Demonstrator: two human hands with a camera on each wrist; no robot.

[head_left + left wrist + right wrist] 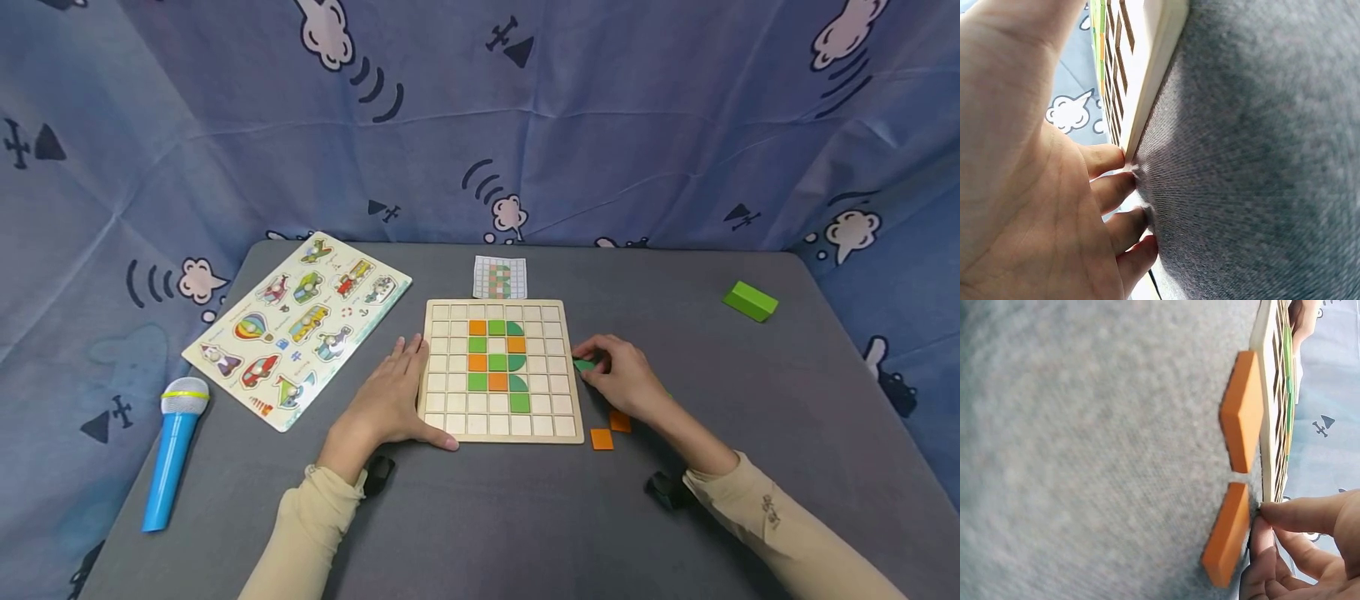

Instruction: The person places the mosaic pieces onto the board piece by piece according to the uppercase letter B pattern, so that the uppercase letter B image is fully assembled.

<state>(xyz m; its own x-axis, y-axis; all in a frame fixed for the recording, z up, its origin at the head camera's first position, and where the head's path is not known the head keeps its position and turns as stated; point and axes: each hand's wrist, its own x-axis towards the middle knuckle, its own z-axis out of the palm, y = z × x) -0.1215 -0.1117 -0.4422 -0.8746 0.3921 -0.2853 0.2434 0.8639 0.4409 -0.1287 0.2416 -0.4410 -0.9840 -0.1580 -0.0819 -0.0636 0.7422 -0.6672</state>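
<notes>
A wooden grid board (457, 427) lies on the table, with several orange, green and quarter-round green tiles set in its squares. My left hand (386, 396) rests against the board's left side, fingers extended along the edge and thumb at the front edge. In the left wrist view, the fingertips (1124, 187) touch down beside the board's rim. Just off the board's right edge, my right hand (621, 375) pinches a green tile (584, 365) between thumb and fingers, which partly hide its shape. Two orange tiles (602, 439) lie close below that hand; both show in the right wrist view.
A small printed pattern card (500, 277) lies behind the board. To the left are a vehicle picture puzzle (296, 329) and a blue toy microphone (174, 454). A green block (751, 301) sits at the back right. Patterned cloth hangs behind the grey table (487, 525).
</notes>
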